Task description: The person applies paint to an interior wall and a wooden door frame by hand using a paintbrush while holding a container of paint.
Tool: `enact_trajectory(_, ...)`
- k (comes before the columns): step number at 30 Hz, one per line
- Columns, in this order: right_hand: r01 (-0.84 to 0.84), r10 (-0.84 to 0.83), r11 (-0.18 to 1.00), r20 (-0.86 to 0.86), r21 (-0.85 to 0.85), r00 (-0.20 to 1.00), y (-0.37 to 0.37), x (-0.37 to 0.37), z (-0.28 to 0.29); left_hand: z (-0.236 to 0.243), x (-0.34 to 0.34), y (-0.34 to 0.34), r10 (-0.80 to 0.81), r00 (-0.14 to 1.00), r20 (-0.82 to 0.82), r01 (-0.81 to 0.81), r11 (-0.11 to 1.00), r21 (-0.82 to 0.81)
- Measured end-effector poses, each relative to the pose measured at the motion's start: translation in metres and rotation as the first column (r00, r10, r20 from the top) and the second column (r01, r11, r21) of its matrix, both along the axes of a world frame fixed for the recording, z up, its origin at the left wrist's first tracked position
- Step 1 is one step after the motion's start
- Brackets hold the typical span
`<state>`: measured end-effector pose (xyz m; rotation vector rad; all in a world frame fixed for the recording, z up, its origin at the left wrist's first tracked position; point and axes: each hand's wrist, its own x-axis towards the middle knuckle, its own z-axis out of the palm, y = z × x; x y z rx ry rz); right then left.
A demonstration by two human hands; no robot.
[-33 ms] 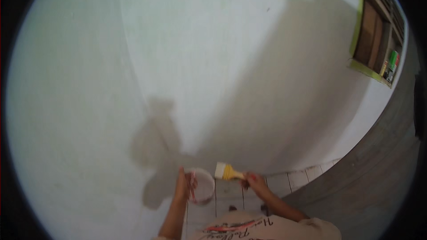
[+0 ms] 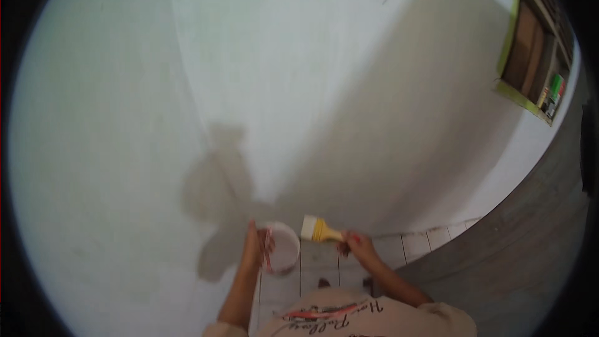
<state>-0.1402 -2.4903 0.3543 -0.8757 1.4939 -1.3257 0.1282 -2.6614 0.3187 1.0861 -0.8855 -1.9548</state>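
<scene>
Head view looks down a broad white wall (image 2: 281, 75), smooth and matte, with the person's shadow lying across it above both hands. Off to the upper right of the right hand sits a window (image 2: 530, 56) with a green-edged frame; below the hands runs a strip of white floor tiles (image 2: 430, 237), and a grey floor (image 2: 518, 256) curves away right of the right hand.

The left hand (image 2: 254, 251) is curled around the side of a small white paint tub (image 2: 282, 248), held just left of the brush. It looks light but open-topped, so it should stay level; the wall of the tub seems the sound place to grip.

The right hand (image 2: 357, 246) is closed on the handle of a paintbrush (image 2: 319, 229), whose pale bristles point toward the tub. The handle looks stiff, the bristles soft, and any wet paint would make it slippery.
</scene>
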Motion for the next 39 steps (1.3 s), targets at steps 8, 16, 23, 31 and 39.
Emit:
enact_trajectory(8,-0.121,0.118,0.992,-0.074,-0.029,0.990,-0.007,0.012,0.057,0.089,0.014,-0.011,-0.076,0.996,-0.039,0.074,0.996,-0.051)
enact_trajectory(16,-0.374,0.288,0.922,-0.475,-0.096,0.832,-0.037,0.036,0.099,0.129,0.010,-0.015,-0.114,0.993,-0.029,0.108,0.982,-0.157)
enact_trajectory(23,-0.678,0.350,0.721,-0.920,0.145,0.175,-0.114,0.072,0.087,0.134,0.002,-0.017,-0.132,0.991,-0.026,0.130,0.988,-0.082)
enact_trajectory(31,-0.748,0.682,0.662,-0.380,-0.043,0.625,-0.169,0.124,0.044,0.131,0.005,-0.017,-0.183,0.983,0.012,0.183,0.982,-0.039)
enact_trajectory(39,-0.725,0.577,0.681,-0.682,0.100,0.449,-0.180,0.126,0.000,0.133,0.004,-0.018,-0.191,0.982,-0.010,0.190,0.981,-0.041)
